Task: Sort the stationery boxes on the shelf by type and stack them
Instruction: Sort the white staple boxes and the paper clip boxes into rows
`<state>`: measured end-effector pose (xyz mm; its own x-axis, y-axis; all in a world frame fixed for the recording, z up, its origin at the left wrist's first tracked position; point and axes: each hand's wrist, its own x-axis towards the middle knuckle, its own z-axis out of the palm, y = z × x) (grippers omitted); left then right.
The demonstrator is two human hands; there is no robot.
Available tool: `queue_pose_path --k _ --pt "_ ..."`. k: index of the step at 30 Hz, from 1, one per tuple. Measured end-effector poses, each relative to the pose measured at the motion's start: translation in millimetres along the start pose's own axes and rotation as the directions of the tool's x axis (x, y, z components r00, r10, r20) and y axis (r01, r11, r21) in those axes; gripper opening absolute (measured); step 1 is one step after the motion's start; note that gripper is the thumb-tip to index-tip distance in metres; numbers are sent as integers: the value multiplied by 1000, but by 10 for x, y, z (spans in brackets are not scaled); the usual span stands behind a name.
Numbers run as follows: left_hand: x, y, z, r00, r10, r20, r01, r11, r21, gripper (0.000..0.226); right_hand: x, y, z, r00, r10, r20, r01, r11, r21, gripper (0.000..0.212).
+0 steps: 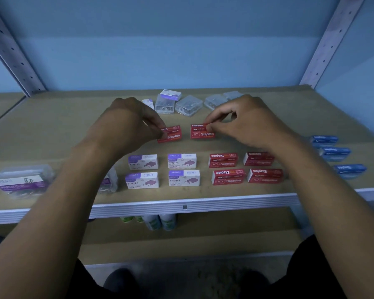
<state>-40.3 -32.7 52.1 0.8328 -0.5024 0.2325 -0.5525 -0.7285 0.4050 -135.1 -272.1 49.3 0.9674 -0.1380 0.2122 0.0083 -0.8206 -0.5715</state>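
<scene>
From the head camera, both hands reach over the shelf (52, 130). The left hand (127, 124) pinches the near-left corner of one red staples box (171, 134), which sits slightly tilted; the right hand (244, 119) pinches the top edge of a second red staples box (202, 131) just beside it. Whether either box is lifted off the board is hard to tell in this dim light.

Nearer the front edge stand four white-and-purple staples boxes (163, 170) in a two-by-two block, and right of them four more red boxes (245, 168) arranged likewise. Blue boxes (335, 154) lie far right, clear plastic cases (188, 104) at the back, and a paper clip case (22, 182) far left.

These small cardboard boxes look light and stiff, though thin-walled; gripping across the short sides with thumb and forefinger should hold them squarely for stacking.
</scene>
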Motion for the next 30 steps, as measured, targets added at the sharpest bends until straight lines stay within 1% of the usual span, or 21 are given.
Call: queue_pose_path --k 4,9,16,22,25,30 --pt "14 212 104 997 77 -1 -77 997 -23 5 -212 138 -246 998 10 -59 -14 997 -74 12" --pt "29 469 262 982 187 23 -186 982 -31 6 -458 306 -435 996 56 -65 -60 996 -63 9" --pt "55 712 420 977 202 66 -198 978 -69 8 -571 511 -527 989 133 -70 -140 983 -115 7" --pt "71 815 499 977 196 78 -194 980 -34 9 -608 614 -524 979 183 -88 -194 969 -151 6" --pt "84 807 534 976 198 94 -197 980 -19 9 -615 605 -513 977 200 -76 -211 963 -168 10" --pt "105 786 554 969 215 122 -214 977 -24 10 -615 631 -494 978 202 -57 -209 964 -163 10"
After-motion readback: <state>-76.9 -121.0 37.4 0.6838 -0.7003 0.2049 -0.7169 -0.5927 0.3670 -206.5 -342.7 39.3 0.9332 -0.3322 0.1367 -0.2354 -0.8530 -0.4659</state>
